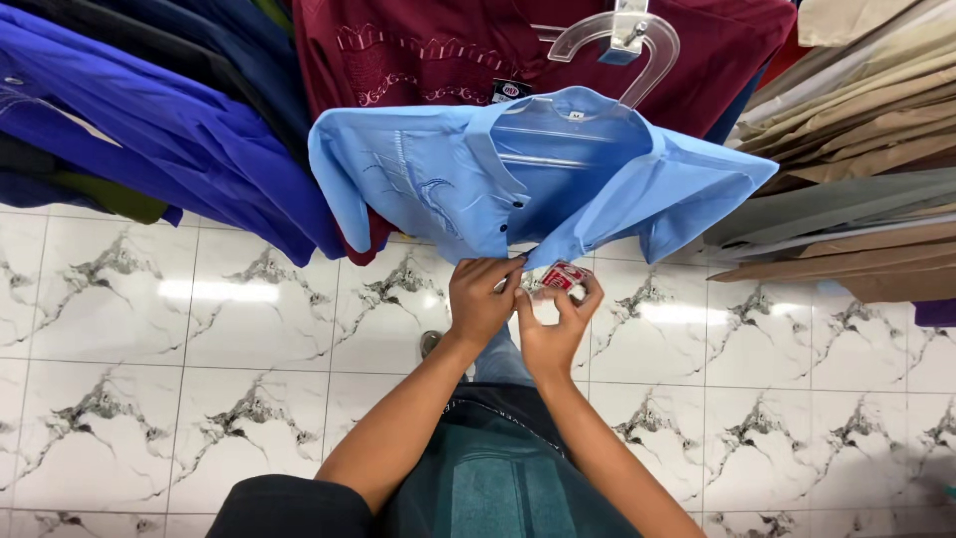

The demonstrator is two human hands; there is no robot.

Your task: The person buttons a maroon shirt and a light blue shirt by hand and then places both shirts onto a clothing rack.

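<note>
A light blue short-sleeved shirt with embroidery on its chest hangs on a clear plastic hanger in front of me. My left hand pinches the lower front edge of the shirt at the button placket. My right hand is just beside it, fingers closed on a small red and white tag attached to the shirt. Both hands touch each other under the shirt's hem.
A maroon embroidered shirt hangs behind the blue one. Dark blue shirts hang at the left, beige and grey garments at the right. White marble-patterned floor tiles lie below.
</note>
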